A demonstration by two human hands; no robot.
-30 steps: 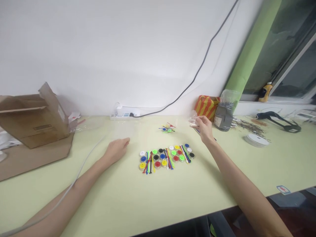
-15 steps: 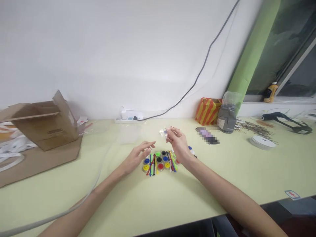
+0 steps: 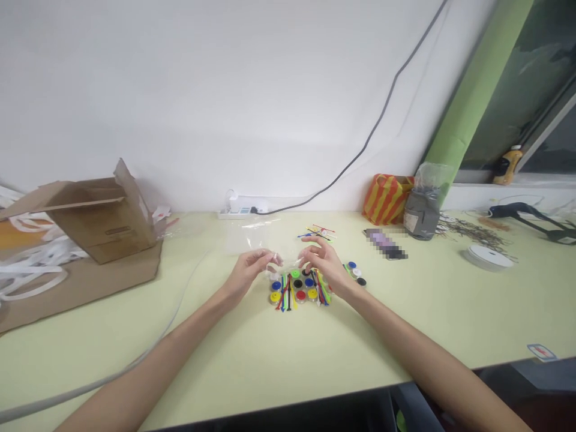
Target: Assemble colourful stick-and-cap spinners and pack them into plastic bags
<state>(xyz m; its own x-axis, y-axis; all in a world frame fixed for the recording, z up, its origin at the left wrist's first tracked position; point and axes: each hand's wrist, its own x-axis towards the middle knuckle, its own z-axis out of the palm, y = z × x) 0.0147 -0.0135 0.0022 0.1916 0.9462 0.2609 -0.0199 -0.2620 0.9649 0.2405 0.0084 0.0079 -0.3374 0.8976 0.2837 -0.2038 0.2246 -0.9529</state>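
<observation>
Left hand [image 3: 248, 271] and right hand [image 3: 324, 264] pinch what seems clear plastic [image 3: 288, 260] above coloured discs [image 3: 300, 295].

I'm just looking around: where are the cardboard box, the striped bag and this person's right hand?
Cardboard box [image 3: 101, 227]: head view, on the side panel facing the camera.
Red-and-yellow striped bag [image 3: 384, 201]: head view, on its striped front.
Right hand [image 3: 329, 267]: head view, on the back of the hand.
</observation>
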